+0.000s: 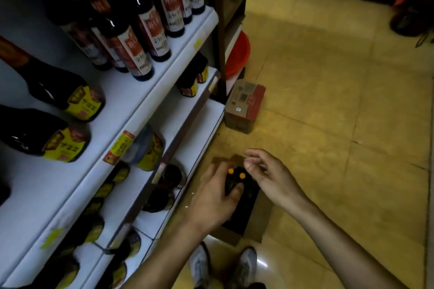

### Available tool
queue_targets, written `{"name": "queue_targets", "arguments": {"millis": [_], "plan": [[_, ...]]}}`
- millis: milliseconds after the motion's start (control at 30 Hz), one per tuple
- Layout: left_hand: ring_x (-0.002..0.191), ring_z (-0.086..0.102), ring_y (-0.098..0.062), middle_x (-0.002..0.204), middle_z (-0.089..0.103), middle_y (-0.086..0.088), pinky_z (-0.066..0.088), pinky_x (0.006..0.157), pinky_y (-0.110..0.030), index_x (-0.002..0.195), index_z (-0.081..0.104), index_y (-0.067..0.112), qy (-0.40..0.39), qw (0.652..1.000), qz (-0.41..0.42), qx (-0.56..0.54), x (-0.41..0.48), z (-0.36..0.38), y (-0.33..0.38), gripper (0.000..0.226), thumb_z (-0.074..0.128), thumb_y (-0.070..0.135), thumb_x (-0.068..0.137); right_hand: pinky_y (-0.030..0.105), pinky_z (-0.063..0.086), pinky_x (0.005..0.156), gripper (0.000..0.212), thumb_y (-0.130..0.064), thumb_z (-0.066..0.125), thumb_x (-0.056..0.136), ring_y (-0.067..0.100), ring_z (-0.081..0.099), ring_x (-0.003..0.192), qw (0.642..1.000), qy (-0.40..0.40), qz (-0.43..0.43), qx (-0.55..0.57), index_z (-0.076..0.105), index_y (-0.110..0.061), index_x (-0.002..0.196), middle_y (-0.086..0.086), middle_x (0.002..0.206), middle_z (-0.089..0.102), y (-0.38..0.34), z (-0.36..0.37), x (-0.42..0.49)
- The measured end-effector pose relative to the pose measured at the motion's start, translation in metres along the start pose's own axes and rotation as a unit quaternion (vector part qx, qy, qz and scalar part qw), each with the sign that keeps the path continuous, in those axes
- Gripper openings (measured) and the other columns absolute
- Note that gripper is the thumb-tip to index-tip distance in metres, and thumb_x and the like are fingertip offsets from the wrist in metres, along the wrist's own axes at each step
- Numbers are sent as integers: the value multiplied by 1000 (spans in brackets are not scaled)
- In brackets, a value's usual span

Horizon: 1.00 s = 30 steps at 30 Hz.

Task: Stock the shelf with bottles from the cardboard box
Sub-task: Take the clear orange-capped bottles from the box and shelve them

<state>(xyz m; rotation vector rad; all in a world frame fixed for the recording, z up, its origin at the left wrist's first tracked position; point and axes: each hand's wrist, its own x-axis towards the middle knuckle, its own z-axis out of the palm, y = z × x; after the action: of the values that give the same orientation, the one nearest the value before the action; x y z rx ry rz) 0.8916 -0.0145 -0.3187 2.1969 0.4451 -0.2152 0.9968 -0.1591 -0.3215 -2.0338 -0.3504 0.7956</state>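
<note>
left hand [215,197] is down in the box [259,224] at lower centre of the frame, fingers [211,172] and thumb curled round the neck of a dark bottle [229,182] with an orange cap. a second cap [242,175], also orange, shows just right of it on another dark bottle in the same box. rest of the box inside is dark, can't count what's there. right hand [270,177] hovers over the right side of the box, fingers loosely curled and apart, holding nothing. its thumb tip is near the second cap, contact can't be told. box is brown cardboard, flaps open, on the yellow tiled floor [328,112], just beside the foot of the shelf [143,103]. shelf is white, several tiers, fills the left half of the frame. top tier in view has red-label bottles [145,30], tall and dark, in rows at upper left. two bigger yellow-label bottles [77,101] are at far left on the same tier. lower tiers carry more dark bottles with yellow labels, partly hidden by the tier edges. yellow tags are stuck on the tier edges. a small closed carton [245,105] with a red side stands on the floor at frame centre, near the shelf end, well apart from the box. red basin [238,54] is above it in the frame, partly hidden by a dark post. two grey shoes [199,265] at bottom centre, just below the box.
</note>
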Motion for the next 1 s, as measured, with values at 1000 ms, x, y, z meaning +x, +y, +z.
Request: {"name": "queue_targets", "arguments": {"millis": [1000], "plan": [[125, 42, 6, 130, 36, 26, 40, 99, -17, 143, 37, 44, -88, 995, 14, -53, 232, 313, -355, 51, 61, 33, 100, 11, 44, 90, 36, -37, 59, 100, 1, 59, 117, 990, 124, 42, -46, 57, -32, 136, -13, 129, 62, 423, 180, 239]]}}
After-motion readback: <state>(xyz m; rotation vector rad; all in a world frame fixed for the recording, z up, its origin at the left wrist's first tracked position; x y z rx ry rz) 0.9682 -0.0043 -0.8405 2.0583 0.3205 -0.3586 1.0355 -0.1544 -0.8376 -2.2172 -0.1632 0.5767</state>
